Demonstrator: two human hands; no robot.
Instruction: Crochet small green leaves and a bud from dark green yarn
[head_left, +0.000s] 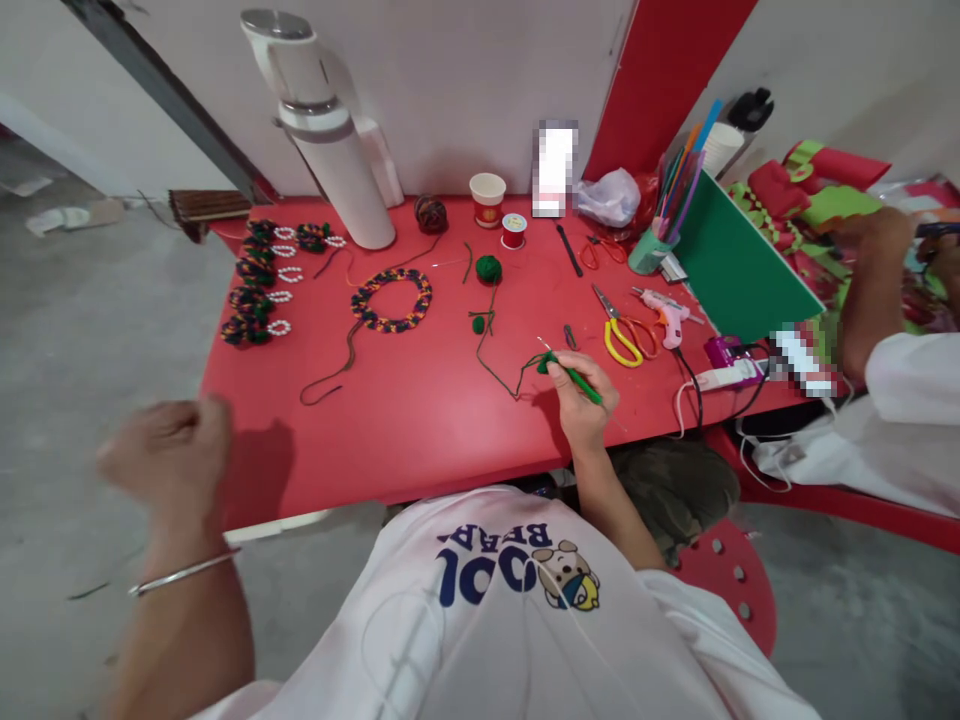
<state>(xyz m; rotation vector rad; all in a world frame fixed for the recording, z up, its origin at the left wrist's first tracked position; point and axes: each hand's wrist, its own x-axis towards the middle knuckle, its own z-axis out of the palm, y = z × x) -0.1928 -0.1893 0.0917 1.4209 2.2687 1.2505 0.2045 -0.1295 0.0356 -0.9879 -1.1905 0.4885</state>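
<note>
While the right grip (586, 398) holds a hook (585, 386), green yarnwork (544, 363) touches the thumb (558, 376).

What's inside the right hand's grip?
The right hand holds a green hook and green yarn, both partly showing. Whatever lies beneath the thumb and fingers is covered.

Yarn (489, 269) and glue gun (673, 314) suggest a craft workshop.
</note>
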